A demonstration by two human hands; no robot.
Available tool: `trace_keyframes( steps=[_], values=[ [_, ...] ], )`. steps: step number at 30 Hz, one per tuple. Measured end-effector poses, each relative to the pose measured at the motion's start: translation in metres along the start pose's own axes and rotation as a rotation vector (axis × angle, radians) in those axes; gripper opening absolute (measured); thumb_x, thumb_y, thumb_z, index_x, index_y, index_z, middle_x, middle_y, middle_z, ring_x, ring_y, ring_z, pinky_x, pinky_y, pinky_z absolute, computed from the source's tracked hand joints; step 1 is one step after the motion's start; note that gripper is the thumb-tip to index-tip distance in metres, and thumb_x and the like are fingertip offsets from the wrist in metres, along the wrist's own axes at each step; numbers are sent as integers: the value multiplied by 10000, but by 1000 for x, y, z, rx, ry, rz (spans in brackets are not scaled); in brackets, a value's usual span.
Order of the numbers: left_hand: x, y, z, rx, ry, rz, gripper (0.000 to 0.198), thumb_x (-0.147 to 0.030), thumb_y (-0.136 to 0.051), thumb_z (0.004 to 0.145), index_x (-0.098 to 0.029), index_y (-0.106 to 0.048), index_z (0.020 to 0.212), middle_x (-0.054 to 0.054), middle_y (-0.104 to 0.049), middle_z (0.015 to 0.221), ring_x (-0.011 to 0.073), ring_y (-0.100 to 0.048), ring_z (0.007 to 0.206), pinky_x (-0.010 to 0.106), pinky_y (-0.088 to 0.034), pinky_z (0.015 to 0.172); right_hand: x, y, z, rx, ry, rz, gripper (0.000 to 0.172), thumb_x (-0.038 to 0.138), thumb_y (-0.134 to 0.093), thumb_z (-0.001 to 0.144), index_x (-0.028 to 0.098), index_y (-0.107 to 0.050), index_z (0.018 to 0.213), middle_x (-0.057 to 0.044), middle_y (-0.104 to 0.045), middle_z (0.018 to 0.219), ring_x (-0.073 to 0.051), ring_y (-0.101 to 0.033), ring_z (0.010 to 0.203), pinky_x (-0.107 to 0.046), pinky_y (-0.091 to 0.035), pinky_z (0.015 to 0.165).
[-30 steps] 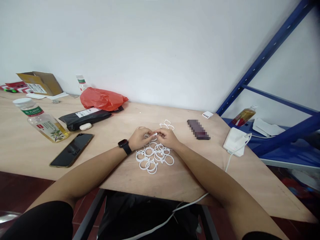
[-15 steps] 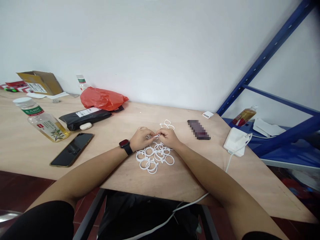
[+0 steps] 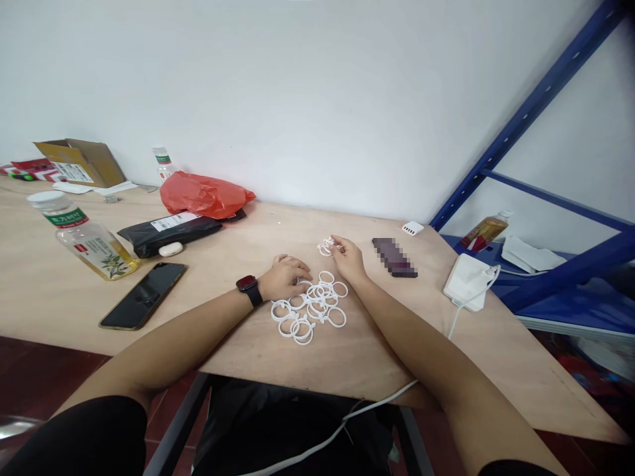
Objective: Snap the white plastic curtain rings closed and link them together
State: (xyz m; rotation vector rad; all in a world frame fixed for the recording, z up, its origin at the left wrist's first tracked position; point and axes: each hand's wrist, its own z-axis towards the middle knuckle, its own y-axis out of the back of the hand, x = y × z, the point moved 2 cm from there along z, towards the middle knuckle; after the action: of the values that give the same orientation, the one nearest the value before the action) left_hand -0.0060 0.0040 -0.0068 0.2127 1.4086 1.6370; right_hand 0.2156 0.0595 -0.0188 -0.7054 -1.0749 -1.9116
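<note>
Pinch is split: right hand (image 3: 348, 259) is now off the left hand (image 3: 285, 277) and at the small cluster of thin white plastic-looking rings (image 3: 326, 248), toward the back edge of the light wooden worktop (image 3: 347, 357). Left stays curled by the larger pile of matching rings (image 3: 318, 301), nearer the front edge. Can't tell if either grips a ring. Probably one ring's two-handed handling is done.

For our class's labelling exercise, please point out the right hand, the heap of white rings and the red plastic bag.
Right hand (image 3: 350, 260): head view, on the back of the hand.
Heap of white rings (image 3: 307, 304): head view, where rings meet near its middle.
Red plastic bag (image 3: 206, 195): head view, on its crumpled front.
</note>
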Motion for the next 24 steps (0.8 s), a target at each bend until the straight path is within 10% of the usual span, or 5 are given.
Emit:
trace_keyframes(
  steps=[5,14,24],
  values=[
    [2,0,0,10,38,-22,100,-292,-634,812,-257,-723,844,10,-710,1093,210,-608,1087,470,-200,1096,-2,7,2,-57,57,-74,368,188,-590,765,161,-681,1121,-103,-647,1093,-147,-560,667,-346,-510,766],
    [4,3,1,-70,36,-12,132,-241,-581,810,-237,-710,839,4,-733,1031,188,-632,1018,435,-259,1067,31,-6,-19,722,403,-105,287,26,-559,627,203,-714,792,-10,-652,839,-148,-585,760,-257,-456,711],
    [8,4,3,-178,159,-32,272,-312,-591,859,-217,-702,1088,37,-763,924,200,-682,902,424,-386,1032,32,-11,-24,410,171,-94,50,225,-644,799,191,-664,768,17,-653,688,-116,-567,617,-226,-416,587]
  ],
)
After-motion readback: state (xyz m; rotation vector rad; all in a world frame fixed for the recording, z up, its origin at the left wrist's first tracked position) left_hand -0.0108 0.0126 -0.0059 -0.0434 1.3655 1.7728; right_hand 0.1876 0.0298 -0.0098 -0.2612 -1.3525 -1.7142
